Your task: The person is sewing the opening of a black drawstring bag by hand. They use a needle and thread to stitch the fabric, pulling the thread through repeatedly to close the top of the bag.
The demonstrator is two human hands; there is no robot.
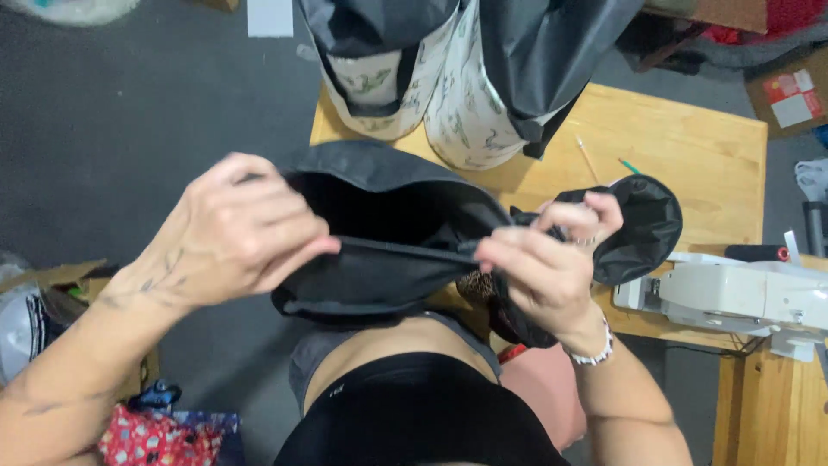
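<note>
Black fabric piece (388, 250) raised chest-high, left hand (237, 233) gripping its edge, right hand (543, 267) pinching its seam

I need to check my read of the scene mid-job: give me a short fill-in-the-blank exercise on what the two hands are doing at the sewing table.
1. Both hands grip a piece of fabric whose colour is ____.
2. The beaded bracelet sits on the wrist of the ____ hand.
3. The white sewing machine stands on a table made of ____.
4. The left hand and right hand hold the fabric ____ the table, not on it.

Missing words: black; right; wood; above
</note>
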